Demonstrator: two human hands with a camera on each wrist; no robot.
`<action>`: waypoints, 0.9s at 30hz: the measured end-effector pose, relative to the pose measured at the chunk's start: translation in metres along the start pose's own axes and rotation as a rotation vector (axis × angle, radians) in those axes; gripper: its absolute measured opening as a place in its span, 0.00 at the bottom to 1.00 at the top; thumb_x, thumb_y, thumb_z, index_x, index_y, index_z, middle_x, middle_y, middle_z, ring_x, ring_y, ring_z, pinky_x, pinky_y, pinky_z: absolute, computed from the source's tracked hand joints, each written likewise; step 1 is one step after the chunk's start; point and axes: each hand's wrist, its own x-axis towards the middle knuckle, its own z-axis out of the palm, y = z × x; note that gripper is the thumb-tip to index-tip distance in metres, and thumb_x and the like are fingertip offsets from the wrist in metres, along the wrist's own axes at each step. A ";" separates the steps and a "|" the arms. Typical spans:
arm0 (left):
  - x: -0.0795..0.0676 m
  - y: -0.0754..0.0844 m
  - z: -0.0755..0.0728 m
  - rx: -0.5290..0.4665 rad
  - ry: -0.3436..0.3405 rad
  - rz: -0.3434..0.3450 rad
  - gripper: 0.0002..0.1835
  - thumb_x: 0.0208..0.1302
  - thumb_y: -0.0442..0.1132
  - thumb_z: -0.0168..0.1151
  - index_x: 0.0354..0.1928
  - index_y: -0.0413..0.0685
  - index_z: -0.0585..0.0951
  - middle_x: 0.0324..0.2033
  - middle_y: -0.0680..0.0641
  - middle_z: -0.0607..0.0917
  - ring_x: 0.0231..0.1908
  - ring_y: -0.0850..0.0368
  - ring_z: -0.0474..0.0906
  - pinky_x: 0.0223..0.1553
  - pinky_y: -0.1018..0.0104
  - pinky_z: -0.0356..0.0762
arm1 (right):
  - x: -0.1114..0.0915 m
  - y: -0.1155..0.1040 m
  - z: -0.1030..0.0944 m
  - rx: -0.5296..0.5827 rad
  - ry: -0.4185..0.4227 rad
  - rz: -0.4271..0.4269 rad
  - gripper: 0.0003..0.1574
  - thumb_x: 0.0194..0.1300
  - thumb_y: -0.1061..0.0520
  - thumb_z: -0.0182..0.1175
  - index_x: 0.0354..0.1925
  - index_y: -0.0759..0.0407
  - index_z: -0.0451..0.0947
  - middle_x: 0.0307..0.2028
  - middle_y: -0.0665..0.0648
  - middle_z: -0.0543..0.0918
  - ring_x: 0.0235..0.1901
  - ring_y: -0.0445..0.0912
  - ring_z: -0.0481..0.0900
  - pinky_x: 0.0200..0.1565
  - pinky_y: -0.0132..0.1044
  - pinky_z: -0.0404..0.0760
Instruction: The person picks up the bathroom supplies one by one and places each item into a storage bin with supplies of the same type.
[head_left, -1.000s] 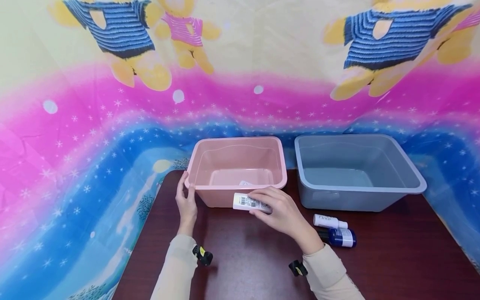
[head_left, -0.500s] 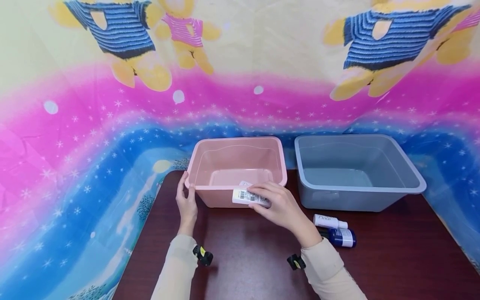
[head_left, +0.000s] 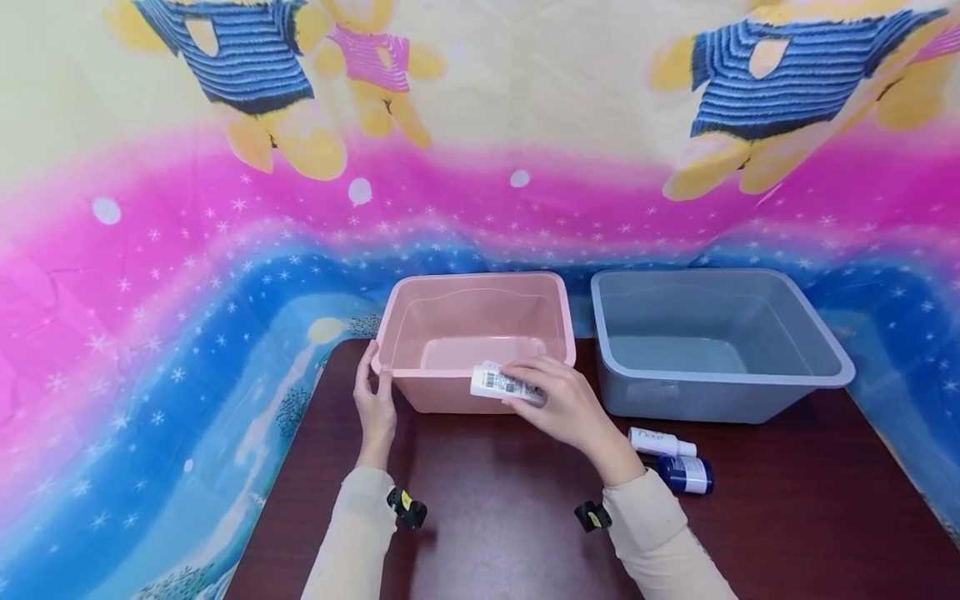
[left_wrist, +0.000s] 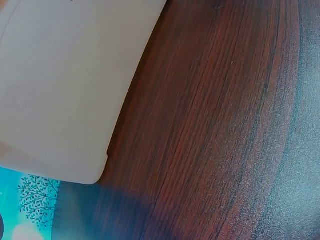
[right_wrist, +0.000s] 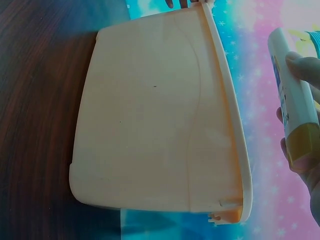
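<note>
My right hand [head_left: 566, 404] grips a white bottle [head_left: 491, 381] with a barcode label, tilted in front of the pink basin's near rim. In the right wrist view the same bottle [right_wrist: 292, 92] shows a yellow-gold end, with the thumb along its side. My left hand [head_left: 377, 417] holds the front left corner of the pink basin [head_left: 442, 393], thumb on the front wall and fingers on the left side. A bit of another white item shows inside the basin, just behind the bottle, mostly hidden. The left wrist view shows mainly the basin's outer wall [left_wrist: 65, 90].
To the right stands a grey-blue basin [head_left: 697, 400]. In front of it a white Dove bottle [head_left: 652, 442] and a dark blue bottle [head_left: 686, 475] lie on the dark wood table [head_left: 495, 508]. A printed cloth [head_left: 480, 200] hangs behind the basins.
My right hand has raised the white bottle a little, up to the level of the pink basin's front rim. The left hand keeps its place at the corner.
</note>
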 end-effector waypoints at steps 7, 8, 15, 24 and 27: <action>-0.001 -0.001 0.001 -0.015 0.008 -0.005 0.25 0.71 0.28 0.53 0.69 0.35 0.68 0.69 0.40 0.69 0.70 0.45 0.61 0.62 0.70 0.65 | 0.002 0.005 0.001 0.015 0.002 0.016 0.28 0.50 0.57 0.78 0.52 0.57 0.85 0.50 0.55 0.85 0.50 0.49 0.81 0.50 0.45 0.81; 0.000 -0.001 0.001 -0.018 0.009 -0.006 0.25 0.71 0.28 0.53 0.69 0.35 0.68 0.69 0.40 0.69 0.70 0.45 0.61 0.62 0.69 0.65 | 0.002 0.005 0.001 0.018 0.002 0.022 0.28 0.50 0.57 0.78 0.51 0.57 0.85 0.50 0.55 0.85 0.52 0.49 0.81 0.53 0.45 0.80; -0.001 0.000 0.002 -0.018 0.009 0.002 0.25 0.71 0.27 0.53 0.69 0.34 0.68 0.69 0.39 0.69 0.70 0.45 0.60 0.67 0.60 0.62 | 0.009 0.006 0.003 0.047 0.011 0.027 0.28 0.50 0.59 0.78 0.52 0.58 0.85 0.50 0.56 0.84 0.54 0.51 0.79 0.61 0.46 0.73; 0.000 -0.001 0.001 -0.020 0.012 0.018 0.25 0.71 0.27 0.53 0.69 0.33 0.68 0.69 0.37 0.68 0.70 0.45 0.61 0.68 0.53 0.60 | 0.013 0.007 0.004 0.038 -0.018 0.055 0.27 0.52 0.57 0.77 0.52 0.56 0.85 0.50 0.53 0.84 0.50 0.48 0.78 0.48 0.43 0.81; 0.001 -0.001 0.001 -0.024 0.012 0.021 0.25 0.71 0.27 0.53 0.69 0.33 0.68 0.69 0.37 0.68 0.70 0.45 0.61 0.68 0.52 0.60 | 0.014 0.008 0.004 0.042 -0.022 0.061 0.28 0.52 0.57 0.77 0.52 0.56 0.84 0.50 0.53 0.84 0.50 0.48 0.78 0.48 0.43 0.81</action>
